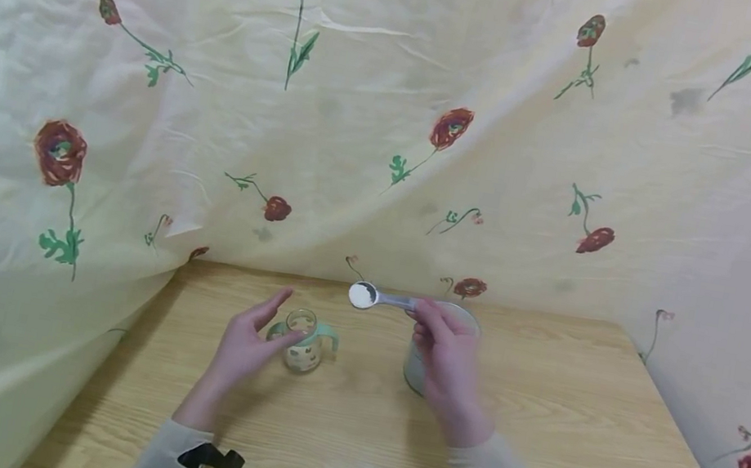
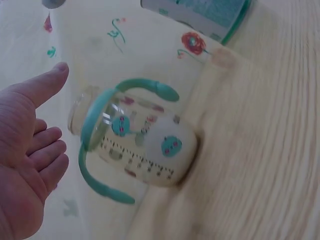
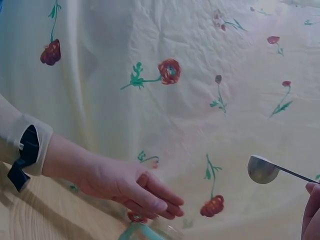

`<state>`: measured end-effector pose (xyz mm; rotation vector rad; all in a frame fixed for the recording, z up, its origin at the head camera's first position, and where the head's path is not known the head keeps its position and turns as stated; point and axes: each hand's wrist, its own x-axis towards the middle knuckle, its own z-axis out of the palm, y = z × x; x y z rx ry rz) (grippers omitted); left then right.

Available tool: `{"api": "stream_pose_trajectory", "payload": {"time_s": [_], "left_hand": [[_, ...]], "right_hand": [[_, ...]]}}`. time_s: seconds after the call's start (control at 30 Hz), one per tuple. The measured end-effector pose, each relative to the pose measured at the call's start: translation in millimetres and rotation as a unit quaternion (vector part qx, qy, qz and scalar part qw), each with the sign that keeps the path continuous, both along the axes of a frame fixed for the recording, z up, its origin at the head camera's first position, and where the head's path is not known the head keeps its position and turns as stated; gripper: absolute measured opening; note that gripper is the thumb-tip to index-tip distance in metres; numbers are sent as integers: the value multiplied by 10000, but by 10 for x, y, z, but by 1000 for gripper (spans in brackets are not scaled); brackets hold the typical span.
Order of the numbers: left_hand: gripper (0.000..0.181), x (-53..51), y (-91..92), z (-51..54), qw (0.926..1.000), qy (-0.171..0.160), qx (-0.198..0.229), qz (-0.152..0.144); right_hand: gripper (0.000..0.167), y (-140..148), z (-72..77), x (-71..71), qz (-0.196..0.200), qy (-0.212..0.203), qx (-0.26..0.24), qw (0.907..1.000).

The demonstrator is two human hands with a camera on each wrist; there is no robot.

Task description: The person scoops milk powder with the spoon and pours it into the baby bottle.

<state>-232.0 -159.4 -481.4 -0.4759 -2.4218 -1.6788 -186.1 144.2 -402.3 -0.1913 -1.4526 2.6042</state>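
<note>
A measuring scoop filled with white powder is held level in the air by my right hand, which pinches its handle. In the right wrist view the scoop's round bowl shows from the side. My left hand is beside a clear baby bottle with mint-green handles, its fingers spread and apart from it. The bottle stands uncapped, and the left wrist view shows printed figures and marks on its wall. Behind my right hand stands a can, partly hidden.
A wooden table carries the bottle and the can. A cloth with red flowers hangs behind the table and along its sides. Both wrists wear black camera mounts.
</note>
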Motion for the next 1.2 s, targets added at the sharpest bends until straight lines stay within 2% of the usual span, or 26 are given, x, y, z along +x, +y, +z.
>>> {"api": "stream_pose_trajectory", "payload": {"time_s": [0.23, 0.43, 0.53, 0.63, 0.7, 0.87, 1.07, 1.2], "left_hand": [[83, -52, -57, -94, 9999, -127, -55, -54], [81, -70, -85, -147, 9989, -400, -134, -185], [80, -78, -91, -183, 9983, -513, -184, -183], [78, -82, -93, -222, 9980, -568, -226, -174], [76, -82, -89, -239, 9977, -613, -245, -181], [73, -72, -90, -245, 9971, -681, -300, -125], [71, -79, -113, -220, 9967, -707, -403, -9], [70, -90, -119, -215, 9965, -719, -426, -9]], "right_hand": [[14, -256, -93, -24, 165, -353, -172, 9991], [6, -491, -279, -112, 235, -573, -296, 9976], [15, -593, -388, -174, 198, -661, -264, 9973], [31, -670, -496, -227, 106, -754, -54, 9971], [36, -706, -559, -246, 39, -811, 153, 9966], [35, -770, -671, -275, -75, -900, 532, 9945], [32, -813, -697, -301, -100, -649, 910, 9937], [28, -833, -702, -304, -229, -387, 1518, 9874]]}}
